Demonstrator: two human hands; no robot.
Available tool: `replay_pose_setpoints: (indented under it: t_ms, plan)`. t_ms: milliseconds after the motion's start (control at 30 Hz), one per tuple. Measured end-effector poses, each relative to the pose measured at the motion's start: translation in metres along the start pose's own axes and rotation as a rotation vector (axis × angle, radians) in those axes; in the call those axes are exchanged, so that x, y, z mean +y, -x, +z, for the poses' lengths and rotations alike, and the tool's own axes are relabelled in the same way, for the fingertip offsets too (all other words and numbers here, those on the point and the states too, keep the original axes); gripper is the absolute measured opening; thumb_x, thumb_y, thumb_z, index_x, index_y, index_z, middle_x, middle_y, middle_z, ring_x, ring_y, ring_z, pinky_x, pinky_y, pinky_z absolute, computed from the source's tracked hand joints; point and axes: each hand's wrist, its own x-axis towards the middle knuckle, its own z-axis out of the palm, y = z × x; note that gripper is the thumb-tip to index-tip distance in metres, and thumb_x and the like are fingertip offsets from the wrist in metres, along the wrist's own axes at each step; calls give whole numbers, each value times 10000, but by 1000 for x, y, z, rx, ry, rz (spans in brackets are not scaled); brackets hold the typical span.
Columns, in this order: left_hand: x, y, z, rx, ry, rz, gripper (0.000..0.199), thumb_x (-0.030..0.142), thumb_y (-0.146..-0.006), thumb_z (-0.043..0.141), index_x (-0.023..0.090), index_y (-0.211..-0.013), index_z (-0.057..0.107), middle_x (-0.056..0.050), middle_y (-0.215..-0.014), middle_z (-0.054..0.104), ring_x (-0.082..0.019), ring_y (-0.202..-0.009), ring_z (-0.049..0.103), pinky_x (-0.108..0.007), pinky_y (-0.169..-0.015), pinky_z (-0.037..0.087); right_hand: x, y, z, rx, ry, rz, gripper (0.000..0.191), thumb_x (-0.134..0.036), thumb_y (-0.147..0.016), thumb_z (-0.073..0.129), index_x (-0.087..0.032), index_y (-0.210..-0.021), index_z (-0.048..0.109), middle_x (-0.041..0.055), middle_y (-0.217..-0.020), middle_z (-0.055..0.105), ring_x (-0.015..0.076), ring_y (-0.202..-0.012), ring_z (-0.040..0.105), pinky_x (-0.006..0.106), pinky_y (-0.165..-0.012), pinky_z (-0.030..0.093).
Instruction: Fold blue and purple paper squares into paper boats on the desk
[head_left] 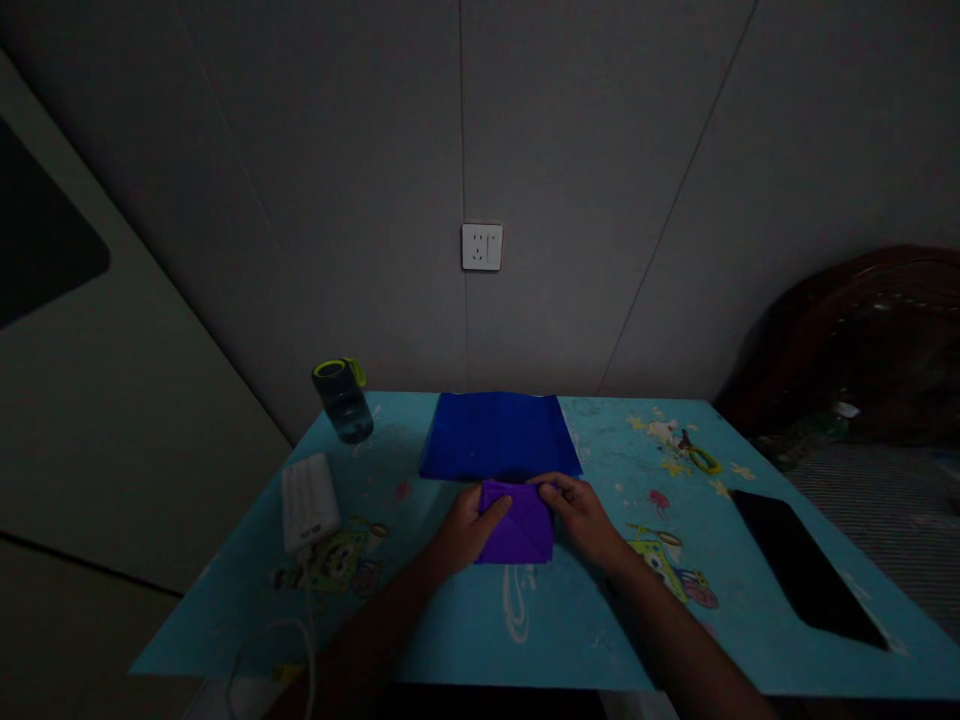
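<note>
A folded piece of purple paper (517, 530) is held between my two hands over the middle of the table. My left hand (466, 527) grips its left edge, the thumb lying across the front face. At the upper right corner my right hand (579, 515) pinches the paper with thumb and fingers. Creases run diagonally over the purple face. Just behind, a blue sheet (499, 435) with a fold line down its middle lies flat on the table. The fingers behind the purple paper are hidden.
The blue cartoon-print table (420, 600) stands against a grey wall with a socket (481, 247). On its left are a water bottle (345, 402) and a white power bank (310, 502) with a cable. Yellow-handled scissors (702, 457) and a black tablet-like slab (806, 565) lie right.
</note>
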Motion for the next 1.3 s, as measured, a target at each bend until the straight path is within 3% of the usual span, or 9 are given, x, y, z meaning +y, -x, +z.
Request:
replay_pose_setpoints:
  t_ms: [200,333,433,600,633,733,800,1067,1300]
  plan:
    - [-1,-4,0,16,80,0,452,531,-815,662,130,-1019,712,-97,-973,757,-256,-914,691,-346,-818,541,1,-3,7,109,-40,59,390,-561,-761,702,-173,-806,703,-21,-605,632,125,-520,514,245,-512,400]
    - [-1,-3,1,21,80,-22,477,566,-808,655,127,-983,719,-94,-934,761,-250,-847,704,-350,-772,557,0,-2,10,177,10,27,385,-557,-760,704,-173,-727,697,-21,-584,610,128,-519,496,244,-498,377]
    - [3,-1,2,11,60,34,479,530,-824,655,144,-1108,679,-97,-1051,740,-251,-963,689,-351,-860,542,2,-4,9,237,-31,32,403,-576,-754,705,-173,-739,695,-8,-594,623,144,-529,512,255,-502,388]
    - [4,4,2,-75,136,173,842,377,-827,700,239,-1510,226,-130,-1289,616,-226,-1056,663,-343,-918,526,4,-8,3,320,-192,74,420,-592,-739,718,-175,-776,687,1,-622,657,154,-529,540,274,-528,430]
    - [2,4,1,-70,118,196,826,363,-832,694,241,-1506,233,-130,-1290,610,-222,-1055,661,-341,-917,526,3,-9,2,328,-215,78,419,-590,-734,724,-175,-770,686,4,-626,663,157,-537,549,277,-537,438]
    - [-6,1,-3,-17,-30,293,528,351,-826,695,188,-1305,541,-125,-1240,631,-237,-1105,632,-335,-958,499,0,-10,0,342,-247,71,414,-588,-712,743,-179,-742,683,10,-625,673,168,-562,573,277,-544,442]
    - [-10,0,-6,5,-137,348,420,350,-811,708,159,-1179,643,-135,-1213,648,-257,-1123,623,-349,-984,486,-2,-9,0,350,-267,67,409,-583,-704,751,-182,-740,683,10,-629,680,174,-579,588,277,-546,442]
    - [-2,1,-11,-84,-340,481,499,307,-869,635,191,-1350,573,-124,-1334,620,-280,-1228,580,-417,-1060,451,-3,-9,-6,347,-317,83,403,-569,-700,763,-182,-766,674,10,-627,684,198,-609,621,278,-541,440]
    - [8,4,-9,-97,-346,488,407,299,-942,513,212,-1331,595,-96,-1373,593,-250,-1275,542,-390,-1105,404,-4,-9,-7,347,-275,43,401,-576,-699,761,-186,-741,678,2,-621,667,169,-571,578,277,-568,440]
